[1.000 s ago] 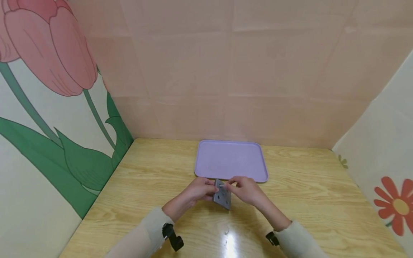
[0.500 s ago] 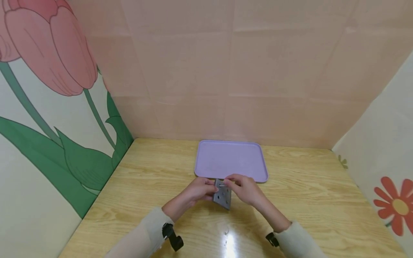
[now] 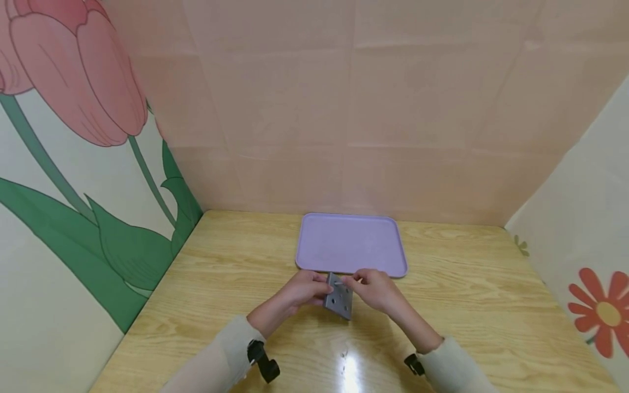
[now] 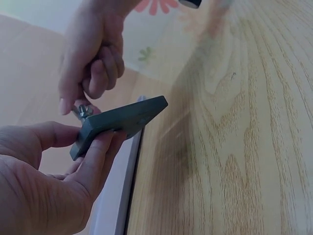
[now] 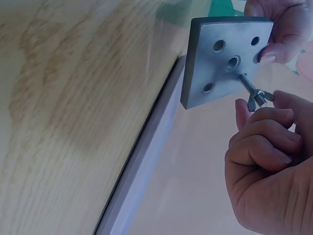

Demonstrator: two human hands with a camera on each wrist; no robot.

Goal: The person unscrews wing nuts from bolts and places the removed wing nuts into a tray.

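My left hand (image 3: 302,287) grips a square grey metal plate (image 3: 340,308) by its left edge, thumb on one face and fingers behind. The right wrist view shows several holes in the plate (image 5: 226,84), the middle one wider and threaded. From a hole near the left thumb juts a wing screw (image 5: 251,89), its shank still partly out of the plate. My right hand (image 3: 375,290) pinches the wings between thumb and index finger, the other fingers curled in. In the left wrist view, the right hand (image 4: 95,58) hangs over the plate's edge at the screw.
A lilac tray (image 3: 351,243) lies flat on the wooden table (image 3: 457,284), just beyond both hands. A pink backdrop (image 3: 354,109) rises behind the table, with flower-printed panels at left and right. Black straps sit on both cuffs.
The right fingers spread a little at the wing screw half a second ago and have since drawn together on it again. Plate, left hand and tray keep their places.
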